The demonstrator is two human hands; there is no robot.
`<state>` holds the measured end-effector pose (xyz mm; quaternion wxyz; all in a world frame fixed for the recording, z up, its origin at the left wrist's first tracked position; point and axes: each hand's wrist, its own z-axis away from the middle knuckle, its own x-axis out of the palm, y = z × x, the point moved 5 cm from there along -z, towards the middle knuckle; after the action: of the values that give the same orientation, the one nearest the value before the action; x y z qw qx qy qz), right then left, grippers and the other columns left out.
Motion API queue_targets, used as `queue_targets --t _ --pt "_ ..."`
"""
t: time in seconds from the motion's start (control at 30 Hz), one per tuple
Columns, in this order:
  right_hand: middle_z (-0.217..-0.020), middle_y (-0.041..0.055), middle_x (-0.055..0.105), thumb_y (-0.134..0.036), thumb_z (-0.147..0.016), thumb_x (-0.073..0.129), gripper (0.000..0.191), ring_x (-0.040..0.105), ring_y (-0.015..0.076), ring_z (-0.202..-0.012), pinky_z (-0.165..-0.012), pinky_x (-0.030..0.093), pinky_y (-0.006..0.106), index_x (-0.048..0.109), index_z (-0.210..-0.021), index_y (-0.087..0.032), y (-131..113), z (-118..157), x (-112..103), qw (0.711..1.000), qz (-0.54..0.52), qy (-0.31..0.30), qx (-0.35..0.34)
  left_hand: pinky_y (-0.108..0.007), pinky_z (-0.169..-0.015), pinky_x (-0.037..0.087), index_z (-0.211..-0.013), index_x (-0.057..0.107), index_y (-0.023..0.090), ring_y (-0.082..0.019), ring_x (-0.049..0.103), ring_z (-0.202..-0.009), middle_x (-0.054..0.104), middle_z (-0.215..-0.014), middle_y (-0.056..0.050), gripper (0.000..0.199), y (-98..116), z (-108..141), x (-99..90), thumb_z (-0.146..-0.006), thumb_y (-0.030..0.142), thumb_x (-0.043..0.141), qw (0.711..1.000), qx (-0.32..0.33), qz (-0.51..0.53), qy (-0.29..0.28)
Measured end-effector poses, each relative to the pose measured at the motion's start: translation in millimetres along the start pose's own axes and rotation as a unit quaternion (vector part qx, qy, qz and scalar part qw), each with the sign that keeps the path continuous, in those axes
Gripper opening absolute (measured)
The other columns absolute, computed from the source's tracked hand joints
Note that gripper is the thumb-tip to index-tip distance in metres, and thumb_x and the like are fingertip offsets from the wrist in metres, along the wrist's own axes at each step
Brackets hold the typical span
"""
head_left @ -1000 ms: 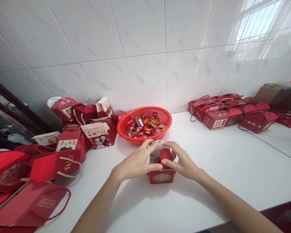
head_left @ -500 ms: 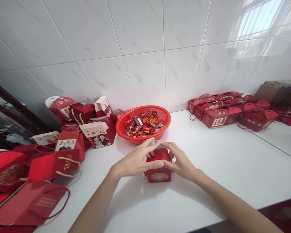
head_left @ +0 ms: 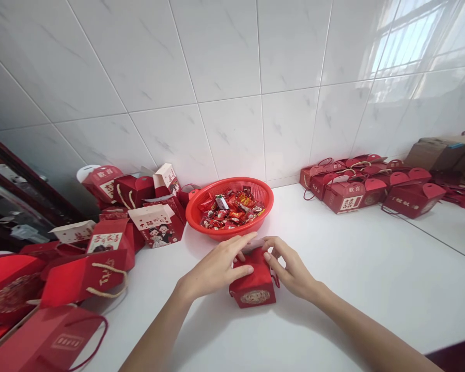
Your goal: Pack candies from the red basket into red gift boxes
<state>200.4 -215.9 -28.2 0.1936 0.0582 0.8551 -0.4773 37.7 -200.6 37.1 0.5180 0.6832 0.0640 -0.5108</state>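
Note:
A small red gift box [head_left: 251,287] with a round gold emblem on its near face stands upright on the white table in front of me. My left hand [head_left: 220,266] grips it from the left, thumb pressed on the top and fingers reaching over the far side. At the right, my right hand [head_left: 289,266] is closed with bent fingers on the box's far right top edge, near a pale flap [head_left: 254,245]. A dark red cord shows beside that hand. The fingertips behind the box are partly hidden.
Just behind the box, a red plastic basket [head_left: 191,219] holds many wrapped candies [head_left: 234,206]. Open red boxes [head_left: 110,237] crowd the left side. Closed red boxes with cord handles [head_left: 349,194] are grouped at the back right, against a tiled wall [head_left: 232,124].
My right hand's thumb and fingers have drawn back to the right, away from my left thumb, uncovering more of the box top. The view has tilted up slightly.

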Motion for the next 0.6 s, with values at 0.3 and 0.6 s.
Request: queue_targets --t 0.3,0.6 --pt "-0.12 0.0079 0.063 -0.044 -0.099 0.042 0.021 0.059 0.0126 -0.063 -0.064 0.052 0.032 0.047 -0.099 -0.024 5 2 -5 0.997 -0.02 0.042 0.056 -0.036 -0.087 0.05 -0.099 0.066 0.023 -0.025 0.062 -0.098 0.066 -0.107 -0.004 0.021 4 -1 -0.2 -0.083 0.034 0.062 0.996 -0.017 -0.083 -0.003" --pt "-0.096 0.0061 0.068 -0.054 -0.099 0.037 0.037 0.062 0.0202 -0.082 -0.071 0.05 0.035 0.057 -0.103 -0.023 15 -2 -9 0.991 0.086 0.018 0.099 -0.044 -0.102 0.044 -0.101 0.071 0.026 -0.033 0.048 -0.127 0.051 -0.13 -0.009 0.034 -4 1 2.5 -0.087 0.053 0.056 0.996 -0.052 -0.077 -0.008"
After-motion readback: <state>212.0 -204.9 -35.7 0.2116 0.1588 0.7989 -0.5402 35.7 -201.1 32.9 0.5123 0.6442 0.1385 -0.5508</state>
